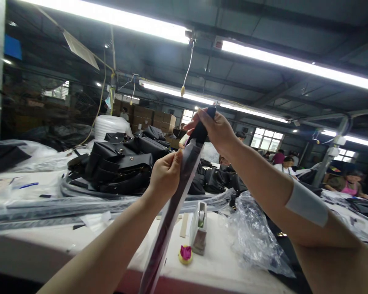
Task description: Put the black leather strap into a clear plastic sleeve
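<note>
1. Above the white work surface [214, 261], the person holds up a long black strap sheathed in a clear plastic sleeve [171, 204], slanting from near the bottom edge of the view up to head height

2. Left hand [165, 173] grips the sleeve partway up, fingers closed around it; this likely steadies the plastic so the strap can slide inside it

3. Right hand [216, 130] is clamped on the bare black end of the strap that sticks out of the sleeve's top, thumb and fingers pinched together on it

4. On the right forearm sits a white adhesive patch [306, 204]

5. Below the hands stand a white tape dispenser [199, 228] and, just beside it, a small yellow-and-pink round object [185, 254], both within easy reach

6. Crumpled clear plastic bags [254, 241] lie to the right; a pile of black leather bags [122, 163] is heaped farther back on the left

7. Other workers [286, 163] sit well apart in the background, under long ceiling lights
</note>
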Motion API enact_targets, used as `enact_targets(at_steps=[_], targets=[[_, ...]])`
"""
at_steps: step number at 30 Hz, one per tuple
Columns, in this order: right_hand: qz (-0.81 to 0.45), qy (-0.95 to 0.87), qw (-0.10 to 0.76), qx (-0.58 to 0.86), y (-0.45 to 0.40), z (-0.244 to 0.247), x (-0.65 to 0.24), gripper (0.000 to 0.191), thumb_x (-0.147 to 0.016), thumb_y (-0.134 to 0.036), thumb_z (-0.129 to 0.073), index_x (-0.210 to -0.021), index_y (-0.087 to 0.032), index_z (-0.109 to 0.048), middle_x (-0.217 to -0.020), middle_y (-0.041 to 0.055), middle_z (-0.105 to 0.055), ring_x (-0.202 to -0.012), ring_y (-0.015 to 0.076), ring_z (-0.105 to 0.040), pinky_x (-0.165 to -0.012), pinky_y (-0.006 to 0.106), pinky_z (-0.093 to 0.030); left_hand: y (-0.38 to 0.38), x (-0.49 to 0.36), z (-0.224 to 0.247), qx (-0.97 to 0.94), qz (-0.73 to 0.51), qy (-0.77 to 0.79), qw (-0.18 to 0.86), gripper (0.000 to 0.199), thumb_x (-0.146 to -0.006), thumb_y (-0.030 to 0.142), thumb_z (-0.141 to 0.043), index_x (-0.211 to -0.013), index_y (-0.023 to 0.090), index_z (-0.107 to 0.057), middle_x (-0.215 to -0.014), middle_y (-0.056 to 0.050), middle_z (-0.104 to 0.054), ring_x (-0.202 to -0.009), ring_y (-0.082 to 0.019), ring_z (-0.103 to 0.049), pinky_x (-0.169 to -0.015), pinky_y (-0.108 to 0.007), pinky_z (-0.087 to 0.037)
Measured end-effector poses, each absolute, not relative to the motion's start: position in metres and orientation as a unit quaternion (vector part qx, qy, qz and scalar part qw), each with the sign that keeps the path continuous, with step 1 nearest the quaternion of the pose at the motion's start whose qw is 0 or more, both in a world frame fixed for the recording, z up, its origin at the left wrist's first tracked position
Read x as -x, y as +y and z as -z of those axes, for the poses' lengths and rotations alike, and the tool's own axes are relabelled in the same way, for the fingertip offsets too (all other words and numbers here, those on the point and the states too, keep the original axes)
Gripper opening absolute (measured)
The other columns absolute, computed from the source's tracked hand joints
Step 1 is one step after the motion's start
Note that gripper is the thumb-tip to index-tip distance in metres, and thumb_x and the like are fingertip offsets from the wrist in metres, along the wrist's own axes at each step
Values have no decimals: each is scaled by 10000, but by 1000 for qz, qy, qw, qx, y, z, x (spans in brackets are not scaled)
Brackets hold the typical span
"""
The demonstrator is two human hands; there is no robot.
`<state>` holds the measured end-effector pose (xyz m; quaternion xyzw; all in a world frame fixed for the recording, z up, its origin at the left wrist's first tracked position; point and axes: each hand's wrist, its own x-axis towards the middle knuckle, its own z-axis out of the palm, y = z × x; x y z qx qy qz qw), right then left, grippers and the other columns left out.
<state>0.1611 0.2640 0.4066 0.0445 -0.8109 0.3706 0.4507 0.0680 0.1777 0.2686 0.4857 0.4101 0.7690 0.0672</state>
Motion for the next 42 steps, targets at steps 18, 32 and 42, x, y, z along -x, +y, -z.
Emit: enact_targets(at_steps=[18,32,42], targets=[[-325,-820,470,34,260,-400,-143,405,-909,-574,-475,-855,-174,-501,-585,21,-614,-503,143,-597,-445,237,-448,172,-61,-259,-522,-757,359,158,496,-877,621,-517,-832,147,-651,-709,-65,-721,-426,-124,-585,-353,-173,-413],[-239,-853,465,-3,243,-375,-133,422,-907,-603,-437,-855,-193,-522,-604,-3,-624,-560,127,-601,-570,243,-479,154,-67,-277,-517,-758,391,71,544,-910,641,-409,-748,159,-603,-478,-3,-579,-349,-112,-504,-333,-175,-363],[-291,-821,492,-6,235,-367,-136,462,-869,-556,-549,-1175,-211,-543,-684,-13,-661,-511,118,-606,-505,224,-472,145,-69,-269,-512,-713,479,-9,507,-949,553,-359,-694,168,-567,-549,-15,-610,-345,-113,-525,-294,-171,-333]])
